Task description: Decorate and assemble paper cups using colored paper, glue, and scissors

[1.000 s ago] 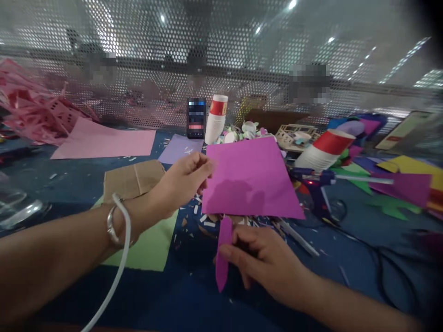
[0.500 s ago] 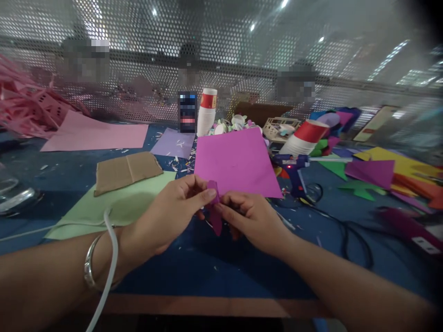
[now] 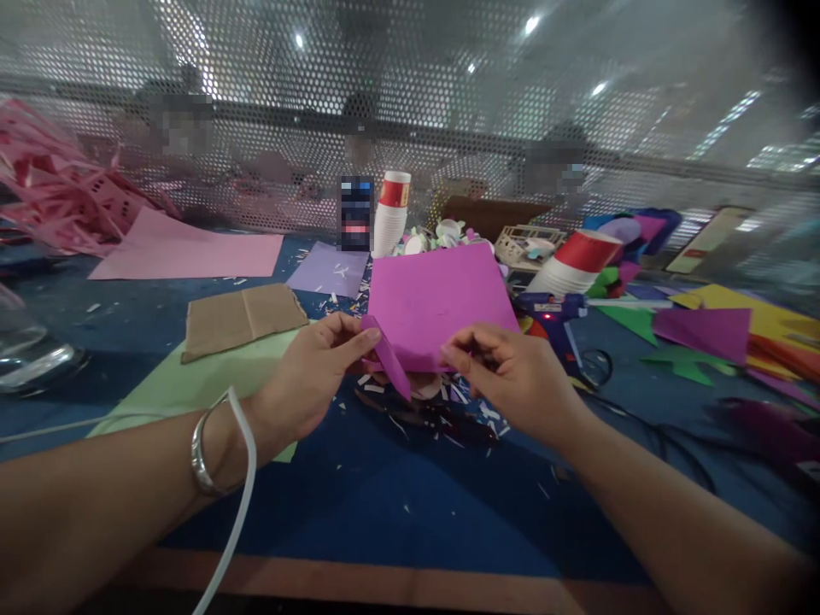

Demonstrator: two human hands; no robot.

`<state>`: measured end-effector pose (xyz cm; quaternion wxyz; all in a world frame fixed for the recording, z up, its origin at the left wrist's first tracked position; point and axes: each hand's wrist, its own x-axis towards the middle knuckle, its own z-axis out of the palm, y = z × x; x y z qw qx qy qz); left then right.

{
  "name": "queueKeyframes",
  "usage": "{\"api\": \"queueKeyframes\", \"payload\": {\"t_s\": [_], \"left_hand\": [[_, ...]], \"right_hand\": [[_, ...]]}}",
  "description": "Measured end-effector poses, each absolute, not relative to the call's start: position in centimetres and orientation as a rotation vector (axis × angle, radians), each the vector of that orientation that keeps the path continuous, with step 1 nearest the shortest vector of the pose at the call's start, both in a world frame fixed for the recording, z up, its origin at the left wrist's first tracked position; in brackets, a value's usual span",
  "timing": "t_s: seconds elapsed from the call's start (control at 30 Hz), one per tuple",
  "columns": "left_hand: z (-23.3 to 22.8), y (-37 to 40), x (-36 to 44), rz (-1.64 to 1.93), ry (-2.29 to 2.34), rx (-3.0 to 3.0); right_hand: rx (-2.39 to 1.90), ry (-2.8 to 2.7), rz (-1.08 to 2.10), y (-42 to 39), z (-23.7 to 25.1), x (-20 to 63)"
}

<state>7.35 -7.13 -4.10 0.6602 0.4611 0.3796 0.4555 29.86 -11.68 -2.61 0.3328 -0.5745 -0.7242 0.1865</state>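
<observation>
My left hand (image 3: 320,367) pinches a narrow folded strip of magenta paper (image 3: 394,367) between thumb and fingers, its pointed end slanting down to the right. To the right, my right hand (image 3: 509,367) is closed, with thumb and fingertips together. Whether anything small is between them cannot be made out. Behind both hands, a larger magenta sheet (image 3: 439,295) rests on the table, its right front part covered by the right hand. Below its front edge are paper scraps (image 3: 458,389) and a dark, blurred object.
Brown cardboard (image 3: 247,318) lies over green paper (image 3: 154,393) on the left. A glue gun (image 3: 554,320) with a lit red light stands at right, its cable trailing forward. Stacked paper cups (image 3: 390,218) stand behind. A white cord (image 3: 247,478) crosses my left wrist.
My right hand has let go of the magenta strip and moved right. The left hand keeps the strip, now tilted further. Scraps below the sheet have come into sight.
</observation>
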Motion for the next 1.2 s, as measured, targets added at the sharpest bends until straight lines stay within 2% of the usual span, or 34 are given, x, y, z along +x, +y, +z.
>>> {"api": "queueKeyframes", "payload": {"t_s": [0.1, 0.17, 0.3, 0.47, 0.63, 0.8, 0.93, 1.2], "left_hand": [[-4.3, -7.3, 7.5, 1.024, 0.839, 1.105], [-4.3, -7.3, 7.6, 1.044, 0.860, 1.174], [-4.4, -7.3, 7.3, 1.076, 0.881, 1.330], [-3.8, -9.6, 7.0, 0.933, 0.815, 1.845], [-3.2, -11.2, 6.8, 0.866, 0.731, 1.873], [-3.8, -10.5, 6.8, 0.928, 0.736, 1.770], [-4.2, -10.5, 6.7, 0.922, 0.588, 1.847], [-3.8, -11.2, 5.6, 0.900, 0.389, 1.895]], "right_hand": [[-1.458, -1.911, 0.696, -12.0, -2.9, 28.9], [-1.467, -1.948, 0.681, -12.2, -2.8, 28.8], [-1.552, -2.017, 0.228, -11.9, -1.9, 30.1], [-1.617, -2.343, -0.422, -11.5, -1.7, 31.1], [-1.483, -2.573, -0.792, -11.1, -2.6, 30.6], [-1.245, -2.390, -1.080, -11.1, -2.2, 30.2], [-1.056, -2.312, -1.151, -11.1, -1.0, 28.4], [-1.133, -2.461, -0.893, -5.6, 0.3, 20.8]]}}
